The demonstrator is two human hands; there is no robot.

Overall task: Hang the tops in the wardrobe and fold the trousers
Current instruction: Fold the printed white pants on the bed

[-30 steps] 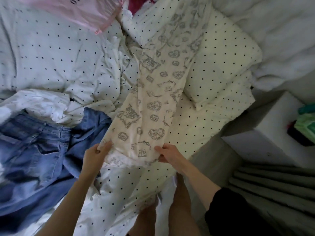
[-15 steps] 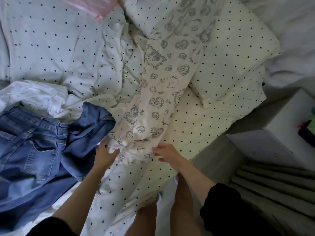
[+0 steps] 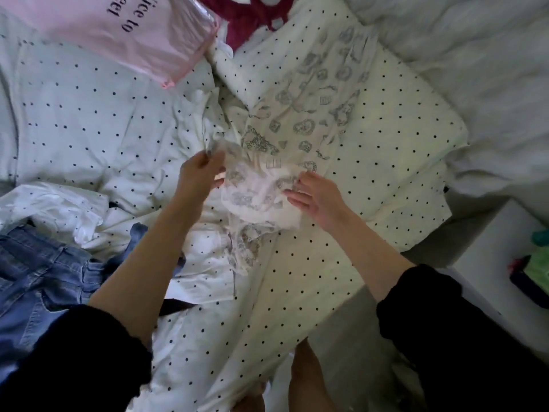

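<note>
On the polka-dot duvet (image 3: 89, 120), cream printed pyjama trousers (image 3: 300, 126) lay lengthwise over a matching pillow (image 3: 395, 150), their near end folded back toward the middle. The left hand (image 3: 197, 176) pinched that folded end at its left edge between thumb and fingers. The right hand (image 3: 316, 194) pressed on the fold's right side with nearly straight fingers. Blue jeans (image 3: 38, 275) lay at the left, beside a crumpled white top (image 3: 56, 209); a pink bag (image 3: 124, 31) lay further up the bed.

A: How do we hold our left hand (image 3: 199, 176)?
B: Arm extended forward, sleeve pushed up; fingers curled, pinching cloth.
A: And our right hand (image 3: 318, 197)?
B: Forearm bare, angled inward; fingers nearly straight, pressing flat, palm down.
</note>
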